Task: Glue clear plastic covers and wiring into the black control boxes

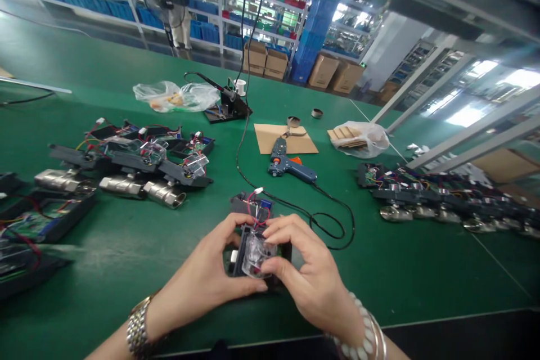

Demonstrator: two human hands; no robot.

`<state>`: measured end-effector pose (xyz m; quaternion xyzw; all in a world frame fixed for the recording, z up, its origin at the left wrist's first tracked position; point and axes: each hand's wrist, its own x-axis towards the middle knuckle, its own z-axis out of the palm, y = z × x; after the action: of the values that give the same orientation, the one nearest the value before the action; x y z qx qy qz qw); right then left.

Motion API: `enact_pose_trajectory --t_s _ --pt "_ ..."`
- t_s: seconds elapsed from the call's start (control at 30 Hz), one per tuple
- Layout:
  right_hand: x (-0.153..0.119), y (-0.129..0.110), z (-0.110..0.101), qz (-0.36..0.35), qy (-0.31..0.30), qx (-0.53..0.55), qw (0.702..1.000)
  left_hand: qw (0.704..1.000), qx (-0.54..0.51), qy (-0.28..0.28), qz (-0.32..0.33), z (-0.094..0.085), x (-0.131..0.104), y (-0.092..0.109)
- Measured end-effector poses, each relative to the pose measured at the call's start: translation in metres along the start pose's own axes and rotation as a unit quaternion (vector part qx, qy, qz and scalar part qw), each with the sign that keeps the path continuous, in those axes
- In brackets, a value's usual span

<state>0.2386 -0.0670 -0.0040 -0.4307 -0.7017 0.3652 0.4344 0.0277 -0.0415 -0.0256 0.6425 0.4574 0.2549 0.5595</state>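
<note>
Near the front edge of the green table, a dark device housing (241, 253) lies between both hands. My left hand (211, 267) grips its left side, thumb at the near edge and fingers at the far edge. The fingers of my right hand (306, 270) close on a clear plastic part (254, 253) at the housing's top. Red and dark wires with a white connector (259, 191) rise beyond it, beside a dark part with a circuit board (264, 207). My right hand covers the housing's right side.
A blue glue gun (291, 166) rests beyond the hands, partly over cardboard (310, 143); its black cable loops rightward. Device assemblies with metal valves (122, 185) stand left, more (439, 202) right. A soldering iron stand (230, 107) and plastic bags (365, 138) are farther back.
</note>
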Motion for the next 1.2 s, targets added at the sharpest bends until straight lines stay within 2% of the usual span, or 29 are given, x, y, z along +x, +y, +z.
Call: enact_pose_trajectory --t_s 0.1,0.2,0.3,0.5,0.6,0.67,0.83,0.9,1.03,1.2 --pt "0.01 -0.006 -0.006 0.005 -0.023 -0.014 1.0 1.0 -0.004 0.002 0.011 -0.001 -0.001 0.003" --pt "0.025 -0.008 -0.013 0.088 -0.034 0.044 0.995 0.999 -0.023 -0.007 0.021 -0.004 0.001 0.012" --pt "0.042 -0.005 -0.017 0.168 -0.06 0.137 0.974 0.997 -0.063 -0.028 0.023 -0.008 0.007 0.021" --pt "0.069 0.006 -0.02 0.185 -0.082 0.16 0.966 0.986 -0.15 -0.058 -0.033 -0.011 0.027 0.027" --pt "0.076 0.013 -0.023 0.169 -0.075 0.142 0.972 0.975 -0.201 -0.062 -0.075 -0.009 0.033 0.028" --pt "0.074 0.016 -0.026 0.147 -0.049 0.115 0.981 0.965 -0.237 -0.057 -0.096 -0.006 0.035 0.027" --pt "0.046 0.019 -0.033 0.039 0.117 0.008 0.992 0.942 -0.31 -0.033 -0.124 0.0 0.036 0.025" --pt "0.034 0.021 -0.036 0.006 0.144 -0.024 0.989 0.938 -0.321 -0.031 -0.128 0.0 0.034 0.025" --pt "0.034 0.025 -0.048 -0.024 0.108 -0.051 0.993 0.94 -0.313 -0.03 -0.135 -0.001 0.027 0.029" --pt "0.059 0.019 -0.054 -0.087 -0.018 -0.068 0.994 0.951 -0.283 -0.058 -0.109 0.0 0.012 0.025"
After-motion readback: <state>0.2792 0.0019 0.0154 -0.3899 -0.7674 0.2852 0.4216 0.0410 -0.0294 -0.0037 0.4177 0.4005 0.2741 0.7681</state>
